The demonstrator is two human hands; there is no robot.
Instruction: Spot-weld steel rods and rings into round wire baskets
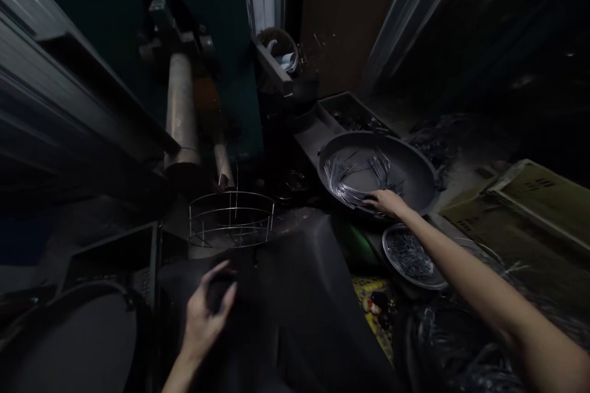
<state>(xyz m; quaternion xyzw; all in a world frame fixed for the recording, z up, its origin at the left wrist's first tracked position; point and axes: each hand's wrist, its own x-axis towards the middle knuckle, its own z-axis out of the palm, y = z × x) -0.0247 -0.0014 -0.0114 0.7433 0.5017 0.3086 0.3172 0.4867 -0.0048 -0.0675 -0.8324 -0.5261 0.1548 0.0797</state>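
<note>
My left hand is raised over my dark-covered lap, its thumb and fingers apart in a loose curve. A dark patch shows between them; I see no object held there. My right hand reaches into a wide, round grey pan, with its fingers closed at the near side of a bundle of curved, thin metal wires. The fingertips are partly lost in shadow. Ahead of my left hand stands a round wire frame with upper and lower rings joined by short uprights.
A green machine with a thick metal cylinder stands ahead. Below the pan sits a bowl of small metal pieces. Yellowish crates are at right, a yellow perforated basket below, and a round dark-rimmed surface at lower left.
</note>
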